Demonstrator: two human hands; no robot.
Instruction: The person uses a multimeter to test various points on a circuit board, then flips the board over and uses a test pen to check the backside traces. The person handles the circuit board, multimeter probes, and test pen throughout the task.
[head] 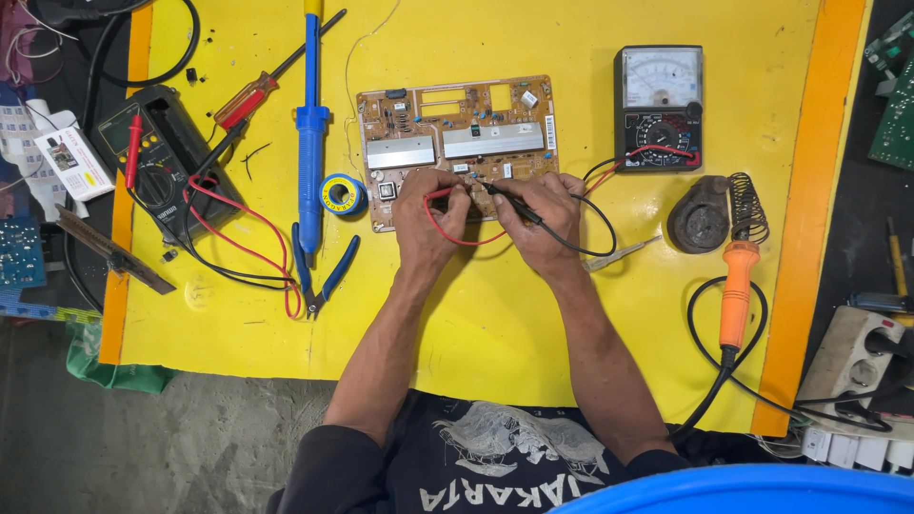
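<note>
I see my left hand (430, 217) pinching the red test probe (440, 193), fingers clenched around it, tip down on the brown circuit board (457, 143). My right hand (541, 221) grips the black test probe (509, 202) the same way, its tip meeting the board's lower edge just beside the red one. The board lies at the yellow mat's (495, 314) centre, at 12 o'clock from both hands. Both leads run to the analog multimeter (659, 107) at 2 o'clock. A solder spool (342, 194) and blue desoldering pump (310, 124) sit at 9 o'clock; an orange soldering iron (736, 293) rests at 4 o'clock.
</note>
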